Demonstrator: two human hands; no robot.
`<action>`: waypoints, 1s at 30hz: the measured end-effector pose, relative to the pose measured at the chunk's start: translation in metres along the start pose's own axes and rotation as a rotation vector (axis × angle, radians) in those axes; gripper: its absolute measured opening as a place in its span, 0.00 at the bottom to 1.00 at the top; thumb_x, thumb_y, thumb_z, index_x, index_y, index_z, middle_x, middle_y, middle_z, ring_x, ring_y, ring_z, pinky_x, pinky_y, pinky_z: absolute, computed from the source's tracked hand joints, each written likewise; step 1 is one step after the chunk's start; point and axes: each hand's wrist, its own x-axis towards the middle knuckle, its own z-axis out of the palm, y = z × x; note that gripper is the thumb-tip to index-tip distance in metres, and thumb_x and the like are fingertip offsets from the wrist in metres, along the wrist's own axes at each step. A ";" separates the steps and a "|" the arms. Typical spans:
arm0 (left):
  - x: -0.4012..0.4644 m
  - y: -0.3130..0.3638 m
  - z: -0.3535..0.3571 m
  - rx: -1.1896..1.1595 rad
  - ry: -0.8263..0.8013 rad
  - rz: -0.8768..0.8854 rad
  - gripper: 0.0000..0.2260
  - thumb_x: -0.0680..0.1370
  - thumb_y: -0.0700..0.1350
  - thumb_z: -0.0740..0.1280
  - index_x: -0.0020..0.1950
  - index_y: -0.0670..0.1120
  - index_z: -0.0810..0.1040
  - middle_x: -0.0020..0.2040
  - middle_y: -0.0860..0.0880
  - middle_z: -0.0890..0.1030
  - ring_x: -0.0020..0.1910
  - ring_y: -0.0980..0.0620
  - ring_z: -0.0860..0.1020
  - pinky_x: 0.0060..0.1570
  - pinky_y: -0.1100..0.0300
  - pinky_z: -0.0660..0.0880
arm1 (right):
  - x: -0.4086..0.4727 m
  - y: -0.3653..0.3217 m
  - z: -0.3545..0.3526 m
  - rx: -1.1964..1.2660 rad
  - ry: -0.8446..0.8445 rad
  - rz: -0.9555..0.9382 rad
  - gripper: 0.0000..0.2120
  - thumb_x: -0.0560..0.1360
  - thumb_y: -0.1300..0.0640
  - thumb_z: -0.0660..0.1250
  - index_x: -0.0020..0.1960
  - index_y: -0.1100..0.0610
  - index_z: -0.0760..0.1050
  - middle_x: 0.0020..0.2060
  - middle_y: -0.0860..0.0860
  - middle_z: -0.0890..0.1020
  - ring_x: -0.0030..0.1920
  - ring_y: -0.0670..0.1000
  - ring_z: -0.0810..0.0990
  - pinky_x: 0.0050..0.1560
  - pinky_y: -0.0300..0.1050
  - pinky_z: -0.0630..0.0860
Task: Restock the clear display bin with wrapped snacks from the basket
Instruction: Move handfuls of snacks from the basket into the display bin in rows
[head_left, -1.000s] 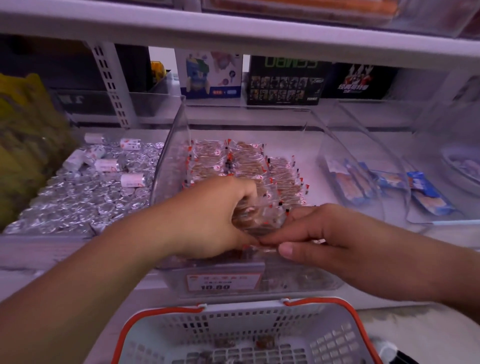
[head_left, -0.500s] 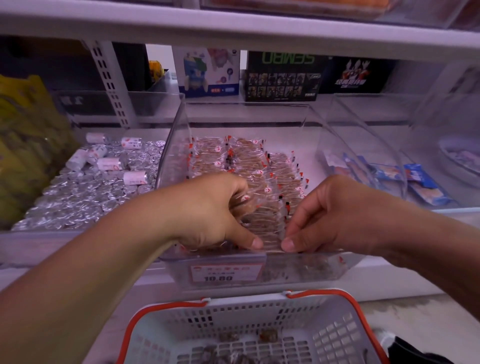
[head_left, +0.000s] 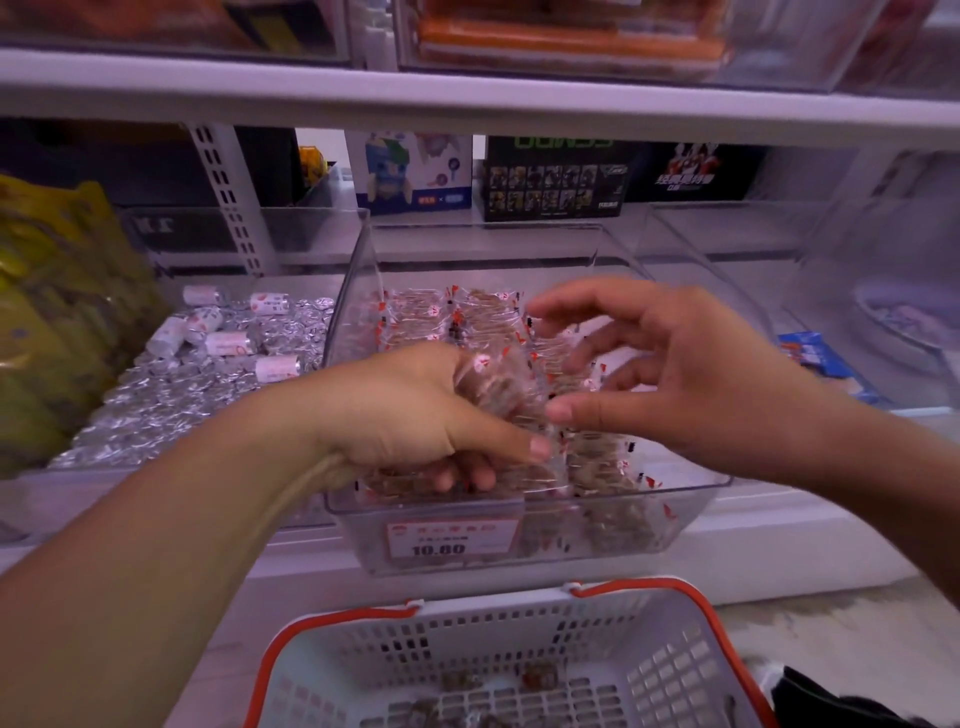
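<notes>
Over the clear bin (head_left: 696, 499), left hand (head_left: 410, 415) clutched a bundle of wrapped snacks (head_left: 493, 384), right hand (head_left: 670, 364) spread empty; packets probably best laid flat in rows.

A white shelf (head_left: 769, 551) runs across the middle of the frame, carrying the clear display bin (head_left: 613, 551) at centre with a price label (head_left: 451, 540) on its front. To its left sits a bin of silver-wrapped sweets (head_left: 171, 395), to its right another clear bin (head_left: 737, 270) holding blue packets (head_left: 815, 353). A white basket (head_left: 519, 654) with orange handles sits lower centre, below the shelf edge.
</notes>
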 end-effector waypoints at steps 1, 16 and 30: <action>0.000 0.001 0.003 -0.009 -0.004 0.001 0.10 0.68 0.42 0.78 0.46 0.43 0.81 0.31 0.48 0.81 0.29 0.54 0.79 0.23 0.65 0.71 | -0.001 -0.002 0.002 0.027 -0.030 -0.048 0.27 0.65 0.50 0.79 0.62 0.44 0.77 0.53 0.42 0.82 0.49 0.47 0.82 0.45 0.44 0.82; 0.024 -0.016 0.001 0.659 0.487 0.213 0.30 0.77 0.59 0.66 0.76 0.53 0.64 0.73 0.50 0.70 0.70 0.48 0.70 0.69 0.50 0.69 | 0.074 0.023 -0.041 -0.943 -0.013 0.035 0.07 0.69 0.55 0.72 0.47 0.54 0.81 0.42 0.54 0.83 0.43 0.56 0.79 0.46 0.47 0.77; 0.039 -0.036 0.002 0.945 0.200 -0.026 0.29 0.83 0.61 0.49 0.81 0.55 0.46 0.81 0.54 0.44 0.80 0.47 0.47 0.78 0.47 0.49 | 0.161 0.082 0.000 -1.254 -0.099 0.134 0.11 0.74 0.49 0.72 0.45 0.53 0.71 0.34 0.50 0.69 0.39 0.53 0.71 0.39 0.46 0.68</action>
